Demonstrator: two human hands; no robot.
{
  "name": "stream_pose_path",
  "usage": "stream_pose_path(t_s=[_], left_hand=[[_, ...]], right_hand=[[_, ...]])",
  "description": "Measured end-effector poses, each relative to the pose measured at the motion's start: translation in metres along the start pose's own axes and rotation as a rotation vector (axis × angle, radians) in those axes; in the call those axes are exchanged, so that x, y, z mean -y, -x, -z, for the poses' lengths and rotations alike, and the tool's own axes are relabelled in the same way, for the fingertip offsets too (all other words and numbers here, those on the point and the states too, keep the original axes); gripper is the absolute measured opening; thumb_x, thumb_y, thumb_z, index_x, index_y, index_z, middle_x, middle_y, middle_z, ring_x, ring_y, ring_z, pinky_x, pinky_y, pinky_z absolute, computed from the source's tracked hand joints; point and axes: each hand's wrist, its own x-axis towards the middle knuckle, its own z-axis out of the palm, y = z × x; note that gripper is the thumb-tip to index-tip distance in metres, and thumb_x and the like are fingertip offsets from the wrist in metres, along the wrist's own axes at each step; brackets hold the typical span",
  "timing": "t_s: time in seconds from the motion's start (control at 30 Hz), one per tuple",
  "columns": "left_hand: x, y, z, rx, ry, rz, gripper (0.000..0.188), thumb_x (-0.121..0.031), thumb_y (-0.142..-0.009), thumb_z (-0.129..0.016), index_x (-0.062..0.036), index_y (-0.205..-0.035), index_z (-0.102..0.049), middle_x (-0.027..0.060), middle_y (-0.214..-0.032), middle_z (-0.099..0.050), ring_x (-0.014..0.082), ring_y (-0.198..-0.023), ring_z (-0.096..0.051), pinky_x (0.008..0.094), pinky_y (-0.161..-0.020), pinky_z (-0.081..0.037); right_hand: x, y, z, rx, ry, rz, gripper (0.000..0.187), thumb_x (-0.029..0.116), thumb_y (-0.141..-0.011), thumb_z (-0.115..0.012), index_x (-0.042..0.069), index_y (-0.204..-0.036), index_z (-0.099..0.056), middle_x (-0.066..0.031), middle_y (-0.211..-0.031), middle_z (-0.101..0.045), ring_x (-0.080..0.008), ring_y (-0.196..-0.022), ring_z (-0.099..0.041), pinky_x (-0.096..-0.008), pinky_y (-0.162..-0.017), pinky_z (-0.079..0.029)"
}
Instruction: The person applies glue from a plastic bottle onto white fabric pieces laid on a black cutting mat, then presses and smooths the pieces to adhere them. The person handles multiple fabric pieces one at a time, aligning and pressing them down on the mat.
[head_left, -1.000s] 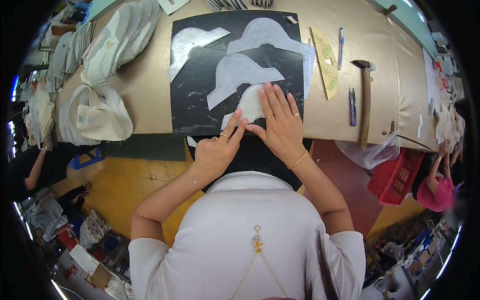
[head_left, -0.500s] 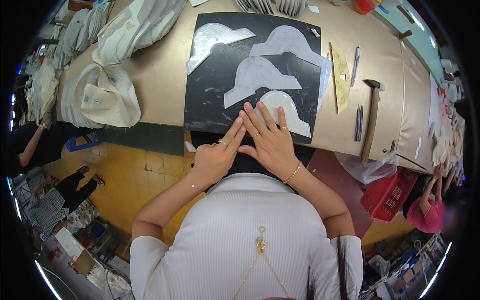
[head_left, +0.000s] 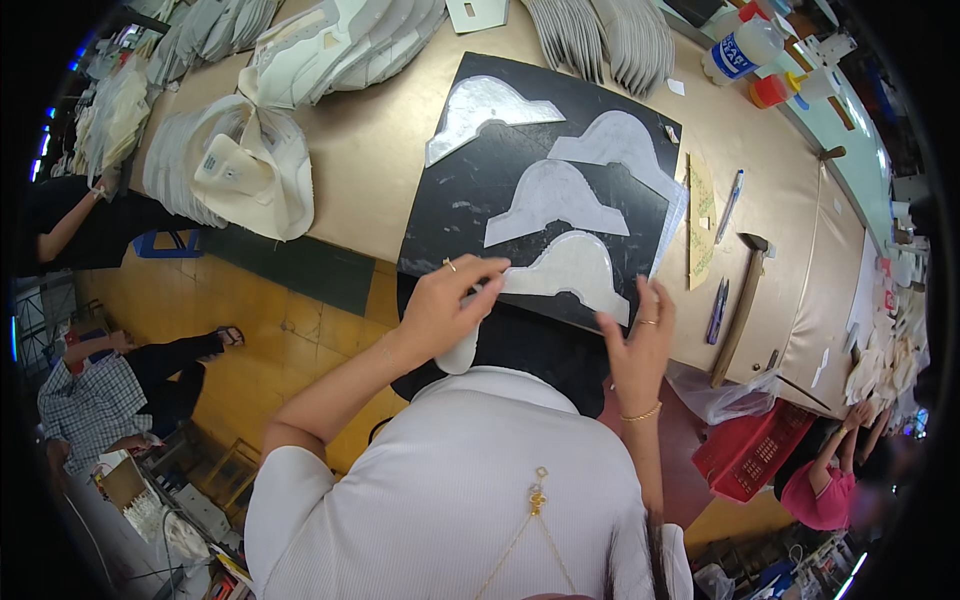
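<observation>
Several pale, arched flat pieces lie on a black board (head_left: 450,210) on the table. The nearest arched piece (head_left: 580,262) is whitish, its lower edge close to the board's near edge. My left hand (head_left: 440,308) is at that piece's left tip, with index finger and thumb bent toward each other. A pale strip with a rounded end (head_left: 460,350) hangs below this hand, seemingly held in its curled fingers; the grip itself is hidden. Fingers apart, my right hand (head_left: 641,345) is beside the piece's right end. Beyond lie a grey middle piece (head_left: 556,200) and a shinier silvery piece (head_left: 487,108).
Stacked pale shaped parts (head_left: 230,175) stand at left, with more stacks along the back. To the right lie a yellowish template (head_left: 700,220), a pen (head_left: 730,205), a slim dark tool (head_left: 717,310) and a hammer (head_left: 742,310). Below the table is a red crate (head_left: 755,450).
My hands have moved apart from together over the nearest piece: left to its left tip, right to its right end. The pale strip below my left hand shows more. The whole view has shifted.
</observation>
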Motion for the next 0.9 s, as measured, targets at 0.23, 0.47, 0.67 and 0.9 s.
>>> stream_pose_path(t_s=[0.23,0.47,0.67,0.9], left_hand=[[0.005,-0.029,0.014,-0.214,0.790,0.524,0.029,-0.032,-0.099,-0.058,-0.0036,-0.104,-0.062,0.0002,-0.069,-0.054,0.0050,-0.053,-0.047,0.0215,-0.044,-0.035],[0.020,-0.033,0.021,-0.209,0.994,0.610,0.032,-0.037,-0.099,-0.057,-0.0046,-0.099,-0.058,-0.0027,-0.067,-0.046,0.0050,-0.050,-0.044,0.0211,-0.038,-0.032],[0.018,-0.038,0.026,-0.275,1.027,0.635,0.026,-0.031,-0.098,-0.060,-0.0043,-0.098,-0.059,-0.0026,-0.067,-0.049,0.0048,-0.055,-0.051,0.0217,-0.045,-0.046],[0.025,-0.038,0.036,-0.275,1.060,0.667,0.027,-0.030,-0.099,-0.058,-0.0038,-0.097,-0.058,-0.0029,-0.068,-0.047,0.0054,-0.057,-0.052,0.0260,-0.052,-0.056]], right_hand=[[-0.019,-0.007,0.000,0.089,-0.275,-0.293,0.044,0.006,-0.073,-0.083,0.001,-0.109,-0.058,-0.0078,-0.100,-0.051,-0.0141,-0.073,-0.048,-0.0259,-0.066,-0.046],[-0.008,-0.022,0.007,0.048,-0.374,-0.292,0.039,0.007,-0.073,-0.083,-0.001,-0.103,-0.059,-0.0022,-0.082,-0.051,-0.0101,-0.063,-0.045,-0.0238,-0.060,-0.042],[-0.005,-0.023,0.006,0.196,-0.154,-0.326,0.041,0.012,-0.072,-0.085,-0.001,-0.102,-0.060,-0.0055,-0.084,-0.048,-0.0158,-0.068,-0.046,-0.0289,-0.063,-0.042],[0.021,-0.016,0.001,0.060,-0.013,-0.165,0.040,0.016,-0.070,-0.085,0.000,-0.097,-0.060,-0.0088,-0.084,-0.051,-0.0239,-0.079,-0.051,-0.0356,-0.072,-0.044]])
